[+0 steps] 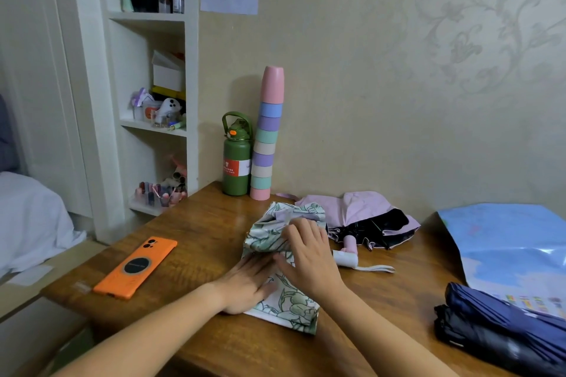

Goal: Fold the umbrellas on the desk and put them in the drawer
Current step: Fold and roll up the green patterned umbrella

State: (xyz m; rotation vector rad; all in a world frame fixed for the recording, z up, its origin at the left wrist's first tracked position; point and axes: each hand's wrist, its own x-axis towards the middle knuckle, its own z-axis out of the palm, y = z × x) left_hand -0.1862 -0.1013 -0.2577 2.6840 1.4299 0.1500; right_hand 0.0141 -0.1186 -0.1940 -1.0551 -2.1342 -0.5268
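Note:
A white umbrella with a green flower print (288,306) lies collapsed at the middle of the wooden desk (196,232). My left hand (248,284) presses flat on its lower left cloth. My right hand (306,257) lies over the umbrella's middle, fingers bent onto the bunched cloth. The umbrella's white handle (346,257) with a strap sticks out to the right. A pink umbrella with black lining (367,217) lies half open behind it. A dark blue umbrella (502,333) lies at the right front. No drawer is in view.
An orange phone (136,268) lies at the desk's left. A green bottle (236,159) and a tall stack of pastel cups (266,140) stand at the back by the wall. A blue plastic bag (514,251) covers the right. White shelves (153,128) stand left of the desk.

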